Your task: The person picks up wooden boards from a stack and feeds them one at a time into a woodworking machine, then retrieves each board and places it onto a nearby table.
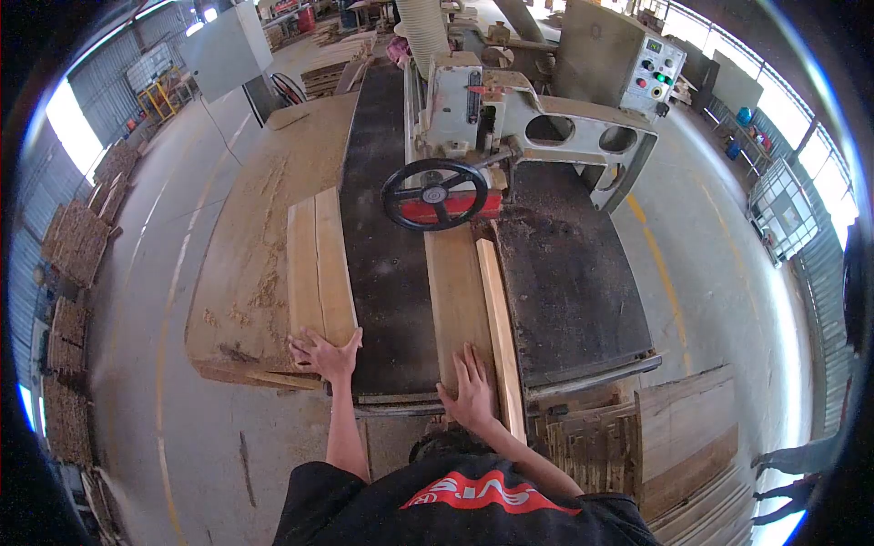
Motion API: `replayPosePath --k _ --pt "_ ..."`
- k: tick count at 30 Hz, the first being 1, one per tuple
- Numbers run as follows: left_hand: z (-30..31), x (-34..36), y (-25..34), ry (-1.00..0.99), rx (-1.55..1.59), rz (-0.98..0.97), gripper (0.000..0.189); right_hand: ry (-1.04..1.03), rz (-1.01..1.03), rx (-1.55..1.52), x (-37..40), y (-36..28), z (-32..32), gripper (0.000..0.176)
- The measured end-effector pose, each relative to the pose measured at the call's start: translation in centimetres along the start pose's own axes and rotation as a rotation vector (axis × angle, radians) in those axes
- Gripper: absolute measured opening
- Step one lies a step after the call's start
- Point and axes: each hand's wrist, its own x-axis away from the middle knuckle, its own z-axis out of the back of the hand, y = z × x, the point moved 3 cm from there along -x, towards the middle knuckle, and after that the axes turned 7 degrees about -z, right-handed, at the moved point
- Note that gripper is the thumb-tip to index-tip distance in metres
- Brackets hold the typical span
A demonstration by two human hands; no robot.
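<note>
My right hand point(472, 391) lies flat, fingers stretched forward, on a wide wooden board point(455, 291). That board rests on the black machine table, and its far end passes beneath the red guard of a woodworking saw point(455, 109). A narrow wooden strip point(501, 328) runs along the board's right side. My left hand point(326, 355) is spread over the near end of a pair of boards point(320, 264) lying side by side on the sawdust-covered side table. Neither hand is closed round anything.
A black handwheel point(434, 195) sits on the machine's front. The control box point(652, 77) with buttons is at the back right. Stacked planks point(687, 428) stand at the lower right, more wood piles point(77, 241) along the left wall. Another person's legs point(797, 473) show at the right edge.
</note>
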Motion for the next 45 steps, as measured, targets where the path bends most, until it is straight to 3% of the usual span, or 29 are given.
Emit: replayPosePath --k 45 --pt "-0.08 -0.06 -0.18 -0.013 0.027 -0.007 0.149 0.024 0.017 0.014 0.11 0.03 0.01 0.079"
